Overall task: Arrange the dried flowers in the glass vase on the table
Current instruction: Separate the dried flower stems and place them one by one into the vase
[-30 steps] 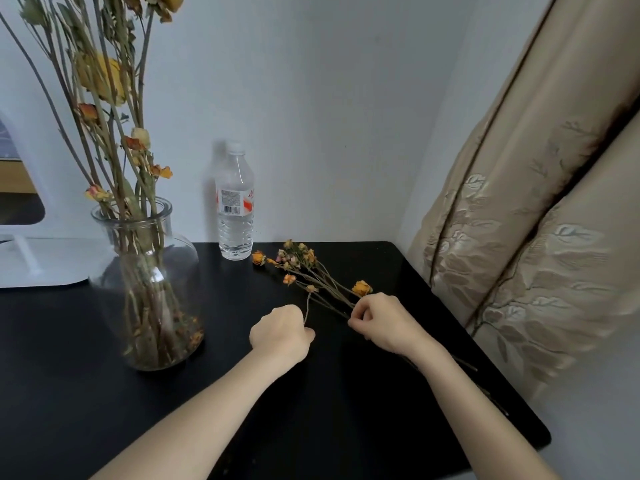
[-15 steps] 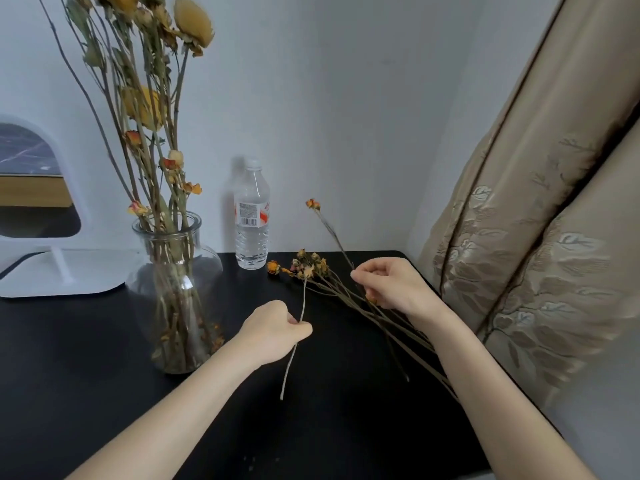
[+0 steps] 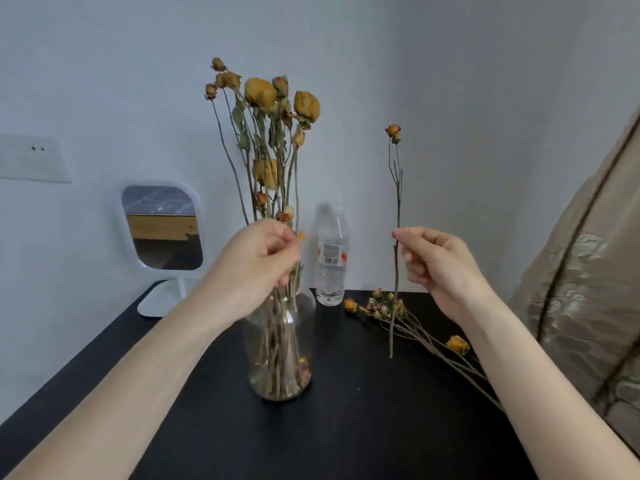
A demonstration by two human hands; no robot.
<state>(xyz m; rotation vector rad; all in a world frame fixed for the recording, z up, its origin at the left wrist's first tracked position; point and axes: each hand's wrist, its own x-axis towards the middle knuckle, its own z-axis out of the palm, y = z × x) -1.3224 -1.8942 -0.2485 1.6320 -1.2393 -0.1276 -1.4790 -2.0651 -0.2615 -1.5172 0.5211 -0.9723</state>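
- My right hand (image 3: pixel 436 261) has lifted one stem (image 3: pixel 398 202) off the pile (image 3: pixel 415 327), pinched upright
- My left hand (image 3: pixel 263 258) now pinches another at the glass vase (image 3: pixel 277 358); insertion comes next

The vase (image 3: pixel 279 355) stands on the table (image 3: pixel 346 427), mirror (image 3: pixel 162 233) behind-left, bottle (image 3: pixel 330 258) behind-right, loose stems (image 3: pixel 426 336) right

Clear glossy glass in the vase (image 3: pixel 302 327) below the left hand (image 3: pixel 256 261); matt, woody stems (image 3: pixel 277 355) inside, papery wrinkled blooms (image 3: pixel 260 93) above. Dry, rough finish on the single stem (image 3: pixel 397 209) in the right hand (image 3: pixel 440 261). Thin clear plastic in the water bottle (image 3: pixel 330 271) between the hands. Smooth matt black on the table (image 3: pixel 346 434). Sheeny cloth in the curtain (image 3: pixel 588 289) beyond the right hand. Smooth white plastic round the mirror (image 3: pixel 162 230).
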